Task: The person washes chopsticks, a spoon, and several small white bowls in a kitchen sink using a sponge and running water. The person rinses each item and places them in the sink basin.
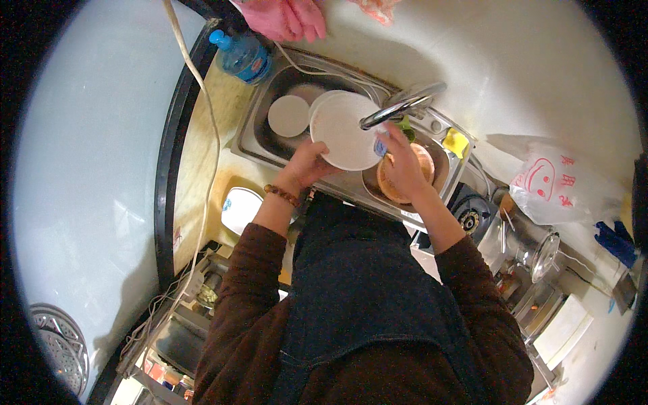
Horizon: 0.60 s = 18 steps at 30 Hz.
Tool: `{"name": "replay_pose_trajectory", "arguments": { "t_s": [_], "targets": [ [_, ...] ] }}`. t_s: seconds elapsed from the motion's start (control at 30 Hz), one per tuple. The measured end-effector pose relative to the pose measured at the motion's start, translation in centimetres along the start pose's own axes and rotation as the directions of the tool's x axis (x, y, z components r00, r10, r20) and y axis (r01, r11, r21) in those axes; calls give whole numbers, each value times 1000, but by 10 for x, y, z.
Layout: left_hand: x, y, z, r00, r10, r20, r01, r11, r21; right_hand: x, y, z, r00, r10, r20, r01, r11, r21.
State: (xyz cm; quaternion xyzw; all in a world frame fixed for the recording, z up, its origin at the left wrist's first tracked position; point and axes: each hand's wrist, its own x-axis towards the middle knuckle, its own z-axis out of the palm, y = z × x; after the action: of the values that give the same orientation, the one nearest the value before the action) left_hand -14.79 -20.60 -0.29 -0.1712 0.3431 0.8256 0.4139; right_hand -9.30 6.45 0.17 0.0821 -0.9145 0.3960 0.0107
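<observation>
A round white dish (344, 134) is tilted over the divider of a double-basin stainless steel sink (243, 147). Its near-left rim is gripped by my left hand (310, 164), thumb on top. At the dish's right edge, my right hand (403, 164) holds a small blue scrubber or cloth (380, 145), partly hidden by the fingers. The chrome faucet (405, 105) reaches over the dish's upper right side; whether water runs is hard to tell. Behind it another white dish (318, 104) shows partly. A smaller round white dish (288, 116) lies in the left basin.
An orange-brown round basket or colander (425, 162) sits in the right basin, below my right hand. A yellow sponge (455, 143) rests on the right rim. A blue-capped bottle (243, 58) stands at the back left; a white container (242, 210) is left of my body. Pink gloves (288, 17) hang above.
</observation>
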Motion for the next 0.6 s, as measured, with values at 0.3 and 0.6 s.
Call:
{"name": "replay_pose_trajectory", "arguments": {
  "t_s": [0.3,0.6],
  "targets": [
    [-43,3,9,677,734,58,-93,7,996,35,22,78,915,274,296,-212,951,-223],
    [-185,-58,-138,512,437,-739,-372,889,268,68,33,200,888,182,422,32,892,-451]
  ]
}}
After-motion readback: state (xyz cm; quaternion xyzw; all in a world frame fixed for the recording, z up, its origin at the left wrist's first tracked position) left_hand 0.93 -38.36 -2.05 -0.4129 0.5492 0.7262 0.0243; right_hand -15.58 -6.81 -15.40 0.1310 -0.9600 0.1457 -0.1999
